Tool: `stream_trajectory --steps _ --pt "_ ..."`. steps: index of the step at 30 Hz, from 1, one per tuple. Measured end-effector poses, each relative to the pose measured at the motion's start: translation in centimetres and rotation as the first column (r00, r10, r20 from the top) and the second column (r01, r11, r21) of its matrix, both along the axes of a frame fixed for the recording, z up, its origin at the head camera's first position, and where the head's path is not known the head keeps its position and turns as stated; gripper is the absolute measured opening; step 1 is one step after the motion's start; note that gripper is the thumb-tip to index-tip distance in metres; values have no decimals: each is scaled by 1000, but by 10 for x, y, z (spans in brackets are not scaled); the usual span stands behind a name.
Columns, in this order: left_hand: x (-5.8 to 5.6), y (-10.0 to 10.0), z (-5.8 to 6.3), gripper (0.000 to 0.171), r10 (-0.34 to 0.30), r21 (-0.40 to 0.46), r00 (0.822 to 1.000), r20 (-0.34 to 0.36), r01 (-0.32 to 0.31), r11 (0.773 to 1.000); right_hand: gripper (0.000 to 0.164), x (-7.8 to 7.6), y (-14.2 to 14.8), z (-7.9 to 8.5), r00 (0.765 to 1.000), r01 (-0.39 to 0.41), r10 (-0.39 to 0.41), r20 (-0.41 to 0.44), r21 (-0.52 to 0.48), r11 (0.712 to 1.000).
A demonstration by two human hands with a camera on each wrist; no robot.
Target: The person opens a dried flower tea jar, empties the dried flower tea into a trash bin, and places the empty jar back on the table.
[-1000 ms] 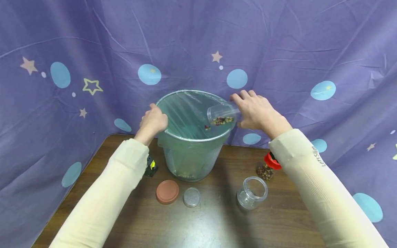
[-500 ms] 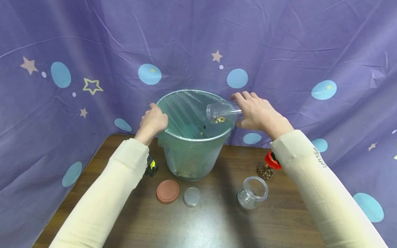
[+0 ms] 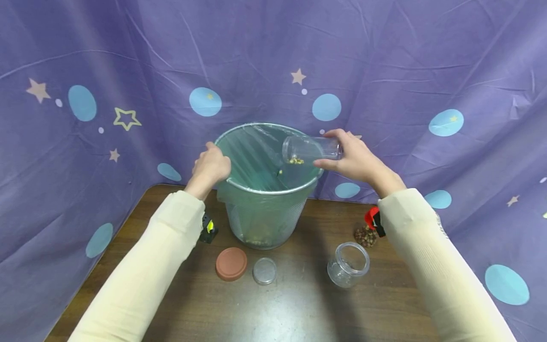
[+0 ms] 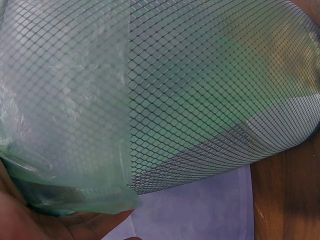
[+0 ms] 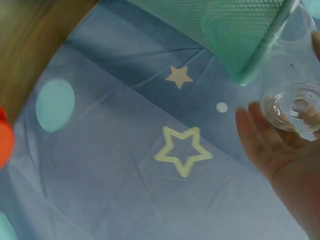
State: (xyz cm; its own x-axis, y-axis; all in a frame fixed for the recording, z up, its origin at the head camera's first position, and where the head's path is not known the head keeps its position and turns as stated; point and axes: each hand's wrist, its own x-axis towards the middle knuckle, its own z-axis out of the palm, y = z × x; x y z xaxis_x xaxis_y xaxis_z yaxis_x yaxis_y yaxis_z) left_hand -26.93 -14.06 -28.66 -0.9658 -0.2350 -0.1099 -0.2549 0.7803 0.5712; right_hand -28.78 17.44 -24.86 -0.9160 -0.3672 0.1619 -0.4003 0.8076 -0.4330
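Note:
A mesh wastebasket [image 3: 265,218] lined with a thin green plastic bag [image 4: 65,100] stands at the back of the table. My left hand [image 3: 212,166] grips its rim and bag edge on the left side; in the left wrist view the fingers lie against the bag. My right hand [image 3: 354,156] holds a clear jar [image 3: 314,148] on its side above the right part of the basket's opening, its mouth facing left. A few yellowish dried bits [image 3: 296,161] lie inside near the mouth, and a small piece is in the air below it. The right wrist view shows the jar's base.
On the wooden table [image 3: 256,318], an orange-brown lid [image 3: 231,264] and a silver lid [image 3: 265,271] lie before the basket. An open clear jar [image 3: 348,266] stands to the right. Behind it are dried reddish bits [image 3: 365,236], partly hidden by the right wrist gear. A purple curtain [image 3: 265,57] hangs behind.
Most of the dried bits have left the tilted jar. My right hand has shifted its hold toward the jar's base, showing more of the jar. The left hand stays in place.

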Motion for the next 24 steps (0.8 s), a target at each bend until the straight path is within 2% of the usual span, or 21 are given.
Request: stream_trajectory --steps 2,4,9,12,15,24 --pt "0 0 0 71 0 1 1000 1 0 1000 78 0 3 -4 998 27 -22 52 -107 994" --pt "0 0 0 71 0 3 1000 2 0 1000 77 1 5 -7 994 54 -33 104 -212 976" --pt "-1 0 0 71 -5 8 1000 3 5 1000 68 -1 4 -11 984 81 0 176 -455 887" --pt "-3 0 0 71 -5 11 1000 0 5 1000 65 -3 1 -13 982 91 11 187 -526 846" --pt "-3 -2 0 71 -2 14 1000 -2 3 1000 65 -5 -2 -13 984 92 4 175 -537 838" --pt "-2 -1 -1 72 -4 15 1000 -3 4 1000 65 -6 -3 -16 988 108 -37 149 -505 856"
